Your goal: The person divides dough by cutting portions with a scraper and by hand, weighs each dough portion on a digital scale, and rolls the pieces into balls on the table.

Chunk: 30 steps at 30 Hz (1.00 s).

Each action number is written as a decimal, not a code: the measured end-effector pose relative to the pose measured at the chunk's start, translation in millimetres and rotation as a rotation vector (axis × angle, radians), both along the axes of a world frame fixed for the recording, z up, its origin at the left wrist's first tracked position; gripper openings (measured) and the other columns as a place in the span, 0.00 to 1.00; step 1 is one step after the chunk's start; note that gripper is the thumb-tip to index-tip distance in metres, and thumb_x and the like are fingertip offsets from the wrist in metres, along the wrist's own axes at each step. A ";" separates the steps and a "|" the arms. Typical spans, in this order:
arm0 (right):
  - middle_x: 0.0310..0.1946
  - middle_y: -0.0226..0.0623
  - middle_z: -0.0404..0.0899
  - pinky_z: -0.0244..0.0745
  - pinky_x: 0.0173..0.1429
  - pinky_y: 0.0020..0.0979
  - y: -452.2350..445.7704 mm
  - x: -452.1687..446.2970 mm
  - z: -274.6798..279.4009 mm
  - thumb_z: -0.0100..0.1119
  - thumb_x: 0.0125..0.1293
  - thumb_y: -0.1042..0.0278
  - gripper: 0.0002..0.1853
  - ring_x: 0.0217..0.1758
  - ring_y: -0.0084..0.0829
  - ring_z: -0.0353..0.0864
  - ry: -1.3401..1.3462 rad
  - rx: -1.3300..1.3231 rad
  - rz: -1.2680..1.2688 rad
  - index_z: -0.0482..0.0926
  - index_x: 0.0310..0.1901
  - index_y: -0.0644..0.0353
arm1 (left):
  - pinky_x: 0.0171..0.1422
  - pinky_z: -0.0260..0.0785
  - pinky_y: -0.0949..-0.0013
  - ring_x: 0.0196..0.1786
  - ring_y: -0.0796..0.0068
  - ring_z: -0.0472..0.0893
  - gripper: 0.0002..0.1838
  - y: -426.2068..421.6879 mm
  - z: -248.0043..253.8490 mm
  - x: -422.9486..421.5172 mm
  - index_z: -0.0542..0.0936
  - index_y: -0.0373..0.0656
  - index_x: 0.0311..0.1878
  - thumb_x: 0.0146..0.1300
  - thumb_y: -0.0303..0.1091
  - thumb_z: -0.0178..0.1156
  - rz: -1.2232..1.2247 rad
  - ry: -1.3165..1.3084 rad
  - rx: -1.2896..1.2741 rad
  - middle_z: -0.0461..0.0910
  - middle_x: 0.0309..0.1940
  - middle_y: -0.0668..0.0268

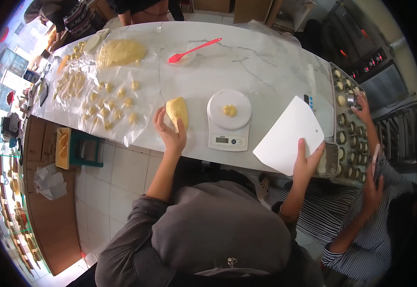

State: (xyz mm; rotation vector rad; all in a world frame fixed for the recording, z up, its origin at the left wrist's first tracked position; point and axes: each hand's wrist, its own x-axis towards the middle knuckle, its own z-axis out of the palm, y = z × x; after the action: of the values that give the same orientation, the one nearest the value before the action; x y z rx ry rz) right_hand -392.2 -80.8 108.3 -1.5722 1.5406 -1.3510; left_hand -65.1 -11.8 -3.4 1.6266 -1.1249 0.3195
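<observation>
My right hand [308, 160] grips a large white dough scraper [285, 136], its thumb lying flat on the face. My left hand [172, 137] is open beside a block of yellow dough [177, 109], with fingers apart and the thumb over the block's near end; whether it touches is hard to tell. Between my hands stands a white kitchen scale [229, 136], and a small lump of dough [229, 110] rests on its round plate. Left of the block, several small dough lumps [117, 115] are spread on a clear plastic sheet [144, 126].
A larger dough mass [121, 51] lies at the back left. A red spatula [194, 50] rests across a shallow bowl. On the right, a person's hand [363, 109] reaches over a tray of small molds [352, 143]; their other hand holds a phone [376, 155]. Other people stand across the table [256, 62].
</observation>
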 end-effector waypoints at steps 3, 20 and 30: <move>0.51 0.47 0.68 0.64 0.57 0.33 -2.3 9.6 2.6 0.56 0.63 0.69 0.27 0.53 0.35 0.70 -0.019 -0.025 0.007 0.58 0.59 0.69 | 0.64 0.55 0.53 0.62 0.53 0.59 0.29 2.4 -16.0 2.5 0.55 0.41 0.62 0.59 0.28 0.55 0.082 0.129 -0.082 0.55 0.61 0.51; 0.50 0.46 0.69 0.65 0.57 0.32 1.6 11.2 2.0 0.56 0.63 0.69 0.25 0.51 0.33 0.70 -0.007 -0.060 0.012 0.59 0.58 0.68 | 0.60 0.59 0.59 0.58 0.60 0.64 0.26 3.8 -18.7 7.4 0.60 0.40 0.59 0.58 0.28 0.57 0.074 0.287 0.031 0.60 0.58 0.55; 0.52 0.46 0.67 0.63 0.58 0.32 3.4 13.8 -3.3 0.57 0.63 0.68 0.27 0.54 0.33 0.69 -0.045 0.010 0.038 0.58 0.60 0.68 | 0.41 0.72 0.71 0.38 0.71 0.77 0.09 4.5 -7.3 5.3 0.78 0.36 0.42 0.57 0.23 0.58 0.035 0.400 0.120 0.73 0.45 0.60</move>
State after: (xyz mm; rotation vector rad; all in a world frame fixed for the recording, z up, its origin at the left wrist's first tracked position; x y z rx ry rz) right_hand -378.4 -77.4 105.0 -1.5475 1.4812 -1.3465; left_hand -59.8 -7.3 -10.8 1.7222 -0.8230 -0.0543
